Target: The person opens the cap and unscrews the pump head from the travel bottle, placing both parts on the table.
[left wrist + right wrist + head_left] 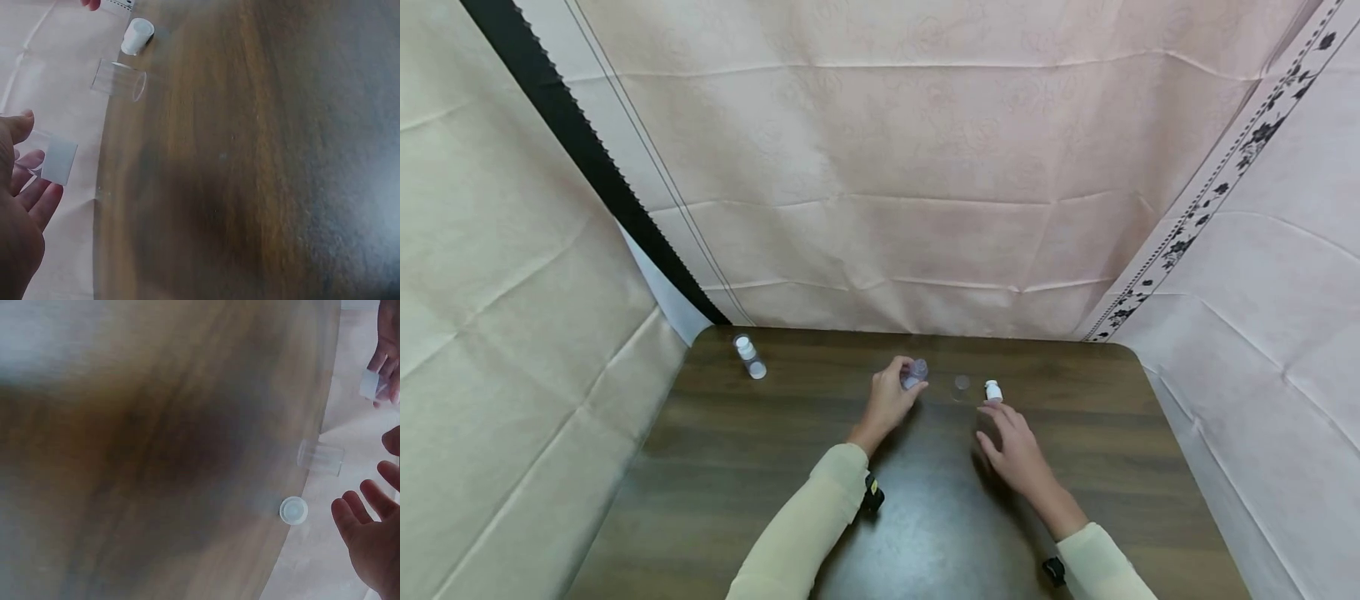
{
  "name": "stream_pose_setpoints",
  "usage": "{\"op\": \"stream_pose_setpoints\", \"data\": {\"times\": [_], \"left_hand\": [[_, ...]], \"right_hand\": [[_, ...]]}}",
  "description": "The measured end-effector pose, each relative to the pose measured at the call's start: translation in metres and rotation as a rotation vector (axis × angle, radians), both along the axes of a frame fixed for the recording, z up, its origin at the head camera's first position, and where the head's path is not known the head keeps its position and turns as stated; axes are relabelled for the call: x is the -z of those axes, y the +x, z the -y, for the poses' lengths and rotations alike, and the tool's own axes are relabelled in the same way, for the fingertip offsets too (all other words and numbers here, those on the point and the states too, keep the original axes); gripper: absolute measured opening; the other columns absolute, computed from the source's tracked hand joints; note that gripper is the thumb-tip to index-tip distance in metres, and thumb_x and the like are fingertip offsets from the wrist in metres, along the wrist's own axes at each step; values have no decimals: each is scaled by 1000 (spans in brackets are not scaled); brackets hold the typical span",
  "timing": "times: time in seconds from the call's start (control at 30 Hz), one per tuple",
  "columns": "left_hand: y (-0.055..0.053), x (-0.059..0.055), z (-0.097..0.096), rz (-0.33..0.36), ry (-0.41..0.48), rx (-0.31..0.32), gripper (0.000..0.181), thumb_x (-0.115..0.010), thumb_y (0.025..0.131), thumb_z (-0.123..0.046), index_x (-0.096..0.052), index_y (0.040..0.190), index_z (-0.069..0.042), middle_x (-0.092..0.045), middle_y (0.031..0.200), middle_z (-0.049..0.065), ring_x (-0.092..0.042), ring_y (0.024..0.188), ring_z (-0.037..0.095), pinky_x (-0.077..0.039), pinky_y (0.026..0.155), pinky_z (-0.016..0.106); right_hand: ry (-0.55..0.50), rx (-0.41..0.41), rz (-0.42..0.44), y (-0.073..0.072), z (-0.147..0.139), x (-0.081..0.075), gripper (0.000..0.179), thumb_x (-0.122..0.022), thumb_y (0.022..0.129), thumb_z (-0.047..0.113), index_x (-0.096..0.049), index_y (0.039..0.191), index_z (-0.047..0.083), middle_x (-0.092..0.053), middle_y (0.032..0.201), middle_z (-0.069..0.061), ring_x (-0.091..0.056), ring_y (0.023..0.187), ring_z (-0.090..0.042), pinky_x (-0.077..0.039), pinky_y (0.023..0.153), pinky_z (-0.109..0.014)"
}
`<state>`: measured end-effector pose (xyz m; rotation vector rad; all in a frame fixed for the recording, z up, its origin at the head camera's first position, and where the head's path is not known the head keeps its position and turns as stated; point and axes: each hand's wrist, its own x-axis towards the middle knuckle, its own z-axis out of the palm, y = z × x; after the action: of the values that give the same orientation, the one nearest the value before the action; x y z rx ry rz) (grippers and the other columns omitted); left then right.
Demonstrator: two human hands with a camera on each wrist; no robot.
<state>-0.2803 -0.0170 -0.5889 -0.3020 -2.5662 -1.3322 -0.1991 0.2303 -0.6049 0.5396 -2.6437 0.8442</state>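
Note:
My left hand (887, 402) pinches a clear container with a white end (59, 161) between thumb and fingers, held above the table's far side. To its right a clear open cylinder (119, 81) stands on the wood, faint in the head view. Just beyond it is a small white bottle (993, 391); the right wrist view shows only its round end. My right hand (1019, 457) reaches toward this bottle with fingers spread and loosely bent, holding nothing. A gap shows between fingertips and bottle in the right wrist view.
Near the far left corner of the brown wooden table (715, 483) stands a clear container with a white cap and white base (749, 357). Pale cloth curtains (880, 167) hang behind the far edge and along both sides.

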Motion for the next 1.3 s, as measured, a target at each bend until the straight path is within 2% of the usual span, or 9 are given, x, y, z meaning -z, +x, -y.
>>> {"op": "stream_pose_setpoints", "data": {"times": [0.27,0.53,0.8,0.93,1.1,1.3], "left_hand": [[-9,7,-6,109,44,0,36,-82,90,-17,-63,119,-6,-74,120,19,-72,108,31,-60,88,43],[-18,19,-11,165,69,2,37,-82,88,-10,-60,117,-6,-73,117,20,-72,104,31,-60,87,43],[-18,24,-12,251,48,-12,37,-81,91,-12,-58,120,-8,-71,121,18,-70,108,30,-59,90,43],[-17,26,-11,255,27,-21,37,-80,92,-13,-58,121,-8,-71,121,17,-70,108,31,-59,90,44],[-17,29,-10,229,26,-6,38,-79,92,-12,-59,123,-7,-71,120,19,-70,109,33,-58,92,47],[-15,34,-10,203,34,-9,42,-83,89,-13,-60,124,-5,-72,122,20,-70,113,33,-58,94,45]], "right_hand": [[105,-65,17,16,2,5,45,-77,93,16,-63,135,6,-57,145,-16,-56,128,-36,-50,102,-55],[123,-84,33,23,7,9,47,-76,94,17,-62,138,7,-57,147,-14,-56,131,-34,-51,103,-53],[112,-89,100,29,15,12,47,-76,95,17,-61,139,6,-57,146,-13,-56,131,-34,-52,103,-52],[114,-88,99,28,16,13,48,-76,95,18,-60,139,6,-57,146,-13,-56,131,-33,-51,104,-52],[103,-88,85,28,18,15,50,-77,93,16,-60,139,4,-57,145,-15,-57,130,-34,-52,103,-52],[75,-82,107,28,21,14,50,-76,94,16,-59,139,2,-57,145,-15,-56,130,-35,-51,104,-52]]}}
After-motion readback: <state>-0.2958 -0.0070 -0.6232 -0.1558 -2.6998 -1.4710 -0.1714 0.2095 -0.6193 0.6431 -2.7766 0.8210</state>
